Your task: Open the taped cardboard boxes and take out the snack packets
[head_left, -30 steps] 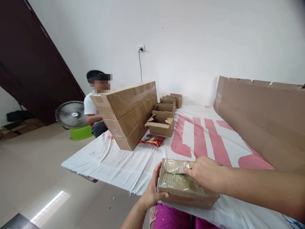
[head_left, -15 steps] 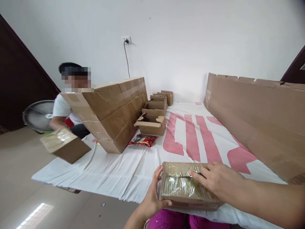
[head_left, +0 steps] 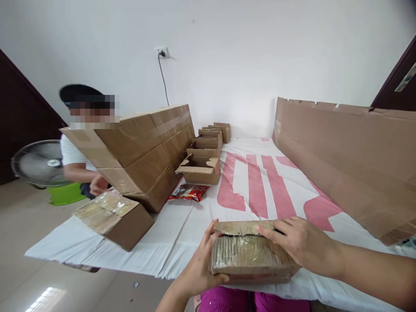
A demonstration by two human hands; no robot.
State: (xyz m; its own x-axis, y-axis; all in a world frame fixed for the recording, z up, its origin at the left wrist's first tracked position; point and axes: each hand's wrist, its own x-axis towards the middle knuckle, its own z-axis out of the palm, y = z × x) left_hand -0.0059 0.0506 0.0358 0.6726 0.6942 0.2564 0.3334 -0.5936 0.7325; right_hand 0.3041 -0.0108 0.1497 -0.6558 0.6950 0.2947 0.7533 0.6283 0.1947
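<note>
Though apart, hands [head_left: 202,262] [head_left: 302,240] on carton [head_left: 240,253].

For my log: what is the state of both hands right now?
Left hand: holding the box.
Right hand: touching the box's top; grip cannot be told.

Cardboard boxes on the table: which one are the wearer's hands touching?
The taped box by the purple clothing: left hand at its side, right hand on top; neither touches another box.
</note>
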